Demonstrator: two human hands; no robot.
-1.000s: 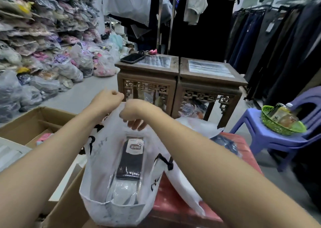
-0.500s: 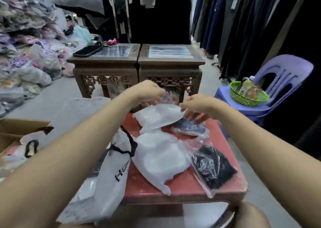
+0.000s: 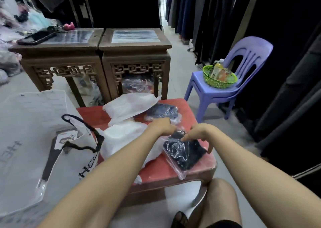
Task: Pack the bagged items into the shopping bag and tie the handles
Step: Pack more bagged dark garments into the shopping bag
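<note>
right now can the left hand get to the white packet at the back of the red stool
Probably yes: the left hand is just short of the white packet, with nothing between them, though it seems busy gripping the dark packet.

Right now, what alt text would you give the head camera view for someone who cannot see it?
A person's left hand touches and right hand grips a clear bag of dark clothing on a low red table, among other bagged items. A white shopping bag with black handles lies to the left; a purple chair holding a green basket stands behind.
</note>
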